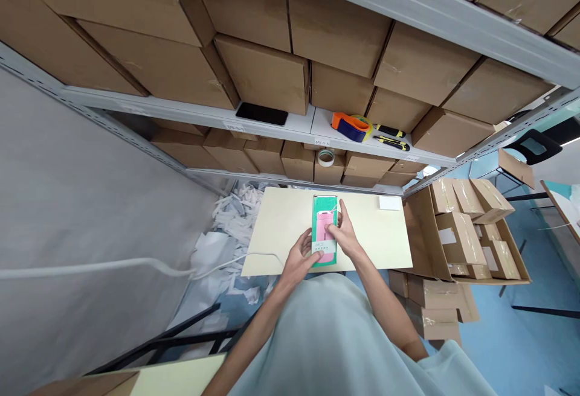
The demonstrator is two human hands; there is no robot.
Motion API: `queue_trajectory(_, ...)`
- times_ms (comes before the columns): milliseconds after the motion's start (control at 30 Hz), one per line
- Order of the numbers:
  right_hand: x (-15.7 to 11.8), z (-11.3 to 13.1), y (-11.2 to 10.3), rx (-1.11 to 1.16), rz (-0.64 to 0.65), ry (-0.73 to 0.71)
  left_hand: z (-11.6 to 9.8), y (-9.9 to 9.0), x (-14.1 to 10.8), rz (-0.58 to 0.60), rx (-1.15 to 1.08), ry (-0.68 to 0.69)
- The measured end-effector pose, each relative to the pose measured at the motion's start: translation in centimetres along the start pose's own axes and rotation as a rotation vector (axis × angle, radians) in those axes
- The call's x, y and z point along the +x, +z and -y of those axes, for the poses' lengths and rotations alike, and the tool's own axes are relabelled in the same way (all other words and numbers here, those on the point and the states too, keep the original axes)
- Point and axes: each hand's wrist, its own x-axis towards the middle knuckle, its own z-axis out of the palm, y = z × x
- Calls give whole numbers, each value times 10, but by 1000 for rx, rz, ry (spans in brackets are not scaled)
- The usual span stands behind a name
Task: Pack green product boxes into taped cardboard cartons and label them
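Observation:
A green package (332,202) with a pink picture or item on its front stands out against the pale tabletop (281,221). Lower left of it, my left hand (299,258) grips its edge, thumb lying across the front near the bottom. From the right, my right hand (345,232) holds the upper part, thumb on the pink area and index finger stretched along the side. A thin pale strip or cord shows at the package's top right, by that finger. Whether the pink thing is printed or real I cannot tell.
A small white box (389,203) lies at the table's back right. The shelf (317,123) above carries a black phone (261,113), an orange-and-blue tape dispenser (351,126) and cutter knives (391,142). A large carton (421,233) of smaller boxes stands right; paper scraps (235,215) lie left.

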Motion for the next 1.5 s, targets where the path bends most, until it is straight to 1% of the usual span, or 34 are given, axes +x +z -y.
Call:
queue_trajectory(67,0,1,1,-8,5,-20,2,1,2,-21,13,19)
queue_trajectory(133,0,1,3,-12,-17,-30,3,1,4,-59,40,30)
queue_trajectory(233,-4,1,7,-56,-120,-51,0,2,6,-166,158,81)
queue_trajectory(300,-8,0,10,-104,-186,-79,-3,6,4,-259,320,156)
queue_trajectory(400,-12,-1,15,-154,-218,-95,-7,12,-3,-371,614,320)
queue_trajectory(433,-12,-2,16,-160,-222,-91,-8,13,-5,-383,683,371)
queue_trajectory(500,-11,-1,15,-141,-217,-82,-8,12,-8,-353,725,424)
queue_trajectory(533,-9,-1,13,-114,-207,-74,-7,10,-7,-319,694,409)
queue_trajectory(567,-8,-1,11,-81,-191,-62,-7,7,-6,-278,628,365)
queue_trajectory(733,-4,2,-1,56,-88,-13,-7,-10,3,-54,130,-39)
queue_trajectory(767,-4,2,-1,65,-71,-11,-7,-12,4,-25,70,-86)
queue_trajectory(833,-5,4,-2,74,-40,-13,-8,-13,4,-13,-1,-124)
queue_trajectory(967,-3,6,-1,68,18,-31,-6,-9,4,-88,-57,-114)
queue_trajectory(1067,1,3,0,36,40,-19,-2,-4,6,-150,-64,-95)
queue_trajectory(1133,2,-1,3,4,1,-9,-1,-1,8,-199,-47,-70)
queue_trajectory(1167,1,-3,4,-22,-51,-12,-1,0,9,-227,-29,-57)
queue_trajectory(1233,-4,-6,8,-93,-182,-26,-1,3,9,-293,40,-21)
queue_trajectory(1300,-10,-7,12,-172,-259,-47,-2,7,6,-363,182,32)
queue_trajectory(1367,-14,-5,14,-238,-265,-61,-3,10,1,-403,370,112)
queue_trajectory(1433,-14,-3,11,-279,-260,-65,-3,14,-4,-393,507,189)
queue_trajectory(1500,-11,0,5,-273,-246,-70,-3,15,-7,-339,517,218)
